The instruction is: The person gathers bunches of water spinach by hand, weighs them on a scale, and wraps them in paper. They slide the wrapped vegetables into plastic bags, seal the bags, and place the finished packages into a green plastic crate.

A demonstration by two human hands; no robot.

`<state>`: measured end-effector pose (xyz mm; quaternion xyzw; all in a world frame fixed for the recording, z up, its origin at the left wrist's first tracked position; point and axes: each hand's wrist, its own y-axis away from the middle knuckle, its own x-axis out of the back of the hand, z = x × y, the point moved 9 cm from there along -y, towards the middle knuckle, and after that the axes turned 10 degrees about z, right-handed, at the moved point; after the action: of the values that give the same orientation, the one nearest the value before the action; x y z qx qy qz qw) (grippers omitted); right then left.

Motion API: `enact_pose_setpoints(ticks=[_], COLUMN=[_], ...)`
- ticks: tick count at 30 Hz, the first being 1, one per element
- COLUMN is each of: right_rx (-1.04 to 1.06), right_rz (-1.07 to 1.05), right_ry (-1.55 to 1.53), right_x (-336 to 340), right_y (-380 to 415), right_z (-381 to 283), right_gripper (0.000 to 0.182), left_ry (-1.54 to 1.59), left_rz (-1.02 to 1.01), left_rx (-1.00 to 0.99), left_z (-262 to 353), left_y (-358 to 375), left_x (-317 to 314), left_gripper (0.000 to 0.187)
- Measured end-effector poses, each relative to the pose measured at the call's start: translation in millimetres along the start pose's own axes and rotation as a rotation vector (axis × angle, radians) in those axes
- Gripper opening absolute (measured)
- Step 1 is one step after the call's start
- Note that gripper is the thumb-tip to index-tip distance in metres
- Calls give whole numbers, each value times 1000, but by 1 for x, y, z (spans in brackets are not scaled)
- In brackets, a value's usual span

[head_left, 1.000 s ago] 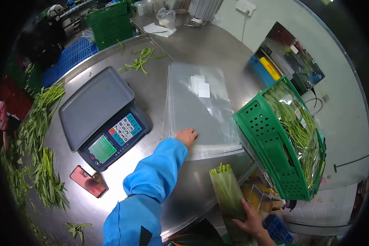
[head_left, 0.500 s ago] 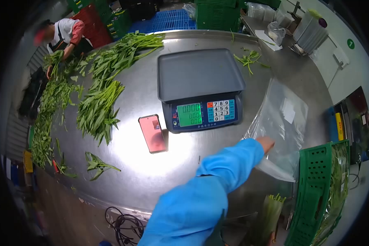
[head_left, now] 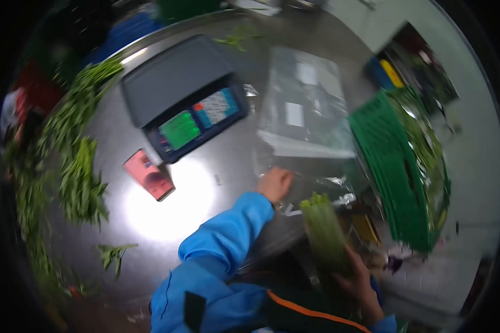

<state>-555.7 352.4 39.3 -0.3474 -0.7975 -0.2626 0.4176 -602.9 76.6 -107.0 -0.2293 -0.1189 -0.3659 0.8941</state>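
My left hand [head_left: 275, 184] is closed at the near edge of the clear plastic bags [head_left: 311, 119], which lie flat on the metal table. It appears to pinch the plastic, though blur hides the fingertips. At the lower right, my right hand [head_left: 359, 277] is wrapped round a bagged bunch of greens [head_left: 325, 233], its pale stem ends pointing up. A scale [head_left: 178, 83] with a lit green display and a pink-screened phone [head_left: 150, 175] lie left of my left hand.
A green crate [head_left: 389, 172] of bagged greens stands at the right. Loose leafy greens [head_left: 80, 186] cover the table's left side, with a small sprig [head_left: 115, 256] nearer me. Another person [head_left: 14, 114] is blurred at the far left.
The view has swung right. My left hand has moved back to the bags' near edge. My right hand and the bagged greens have risen into fuller view beside the table.
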Motion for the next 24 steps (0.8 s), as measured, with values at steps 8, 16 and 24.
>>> enact_pose_setpoints(ticks=[8,16,24], right_rx=[-149,-275,-245], right_rz=[12,0,323], right_ry=[258,264,-772], right_x=[-22,-47,-49], right_y=[10,-65,-102], right_z=[13,4,23], right_gripper=[76,84,72], left_ry=[38,33,477], left_rz=[-142,-89,129], left_rx=[-444,-691,702], left_z=[92,152,-19], left_y=[14,21,44], left_x=[-13,-29,-6], left_gripper=[12,20,94])
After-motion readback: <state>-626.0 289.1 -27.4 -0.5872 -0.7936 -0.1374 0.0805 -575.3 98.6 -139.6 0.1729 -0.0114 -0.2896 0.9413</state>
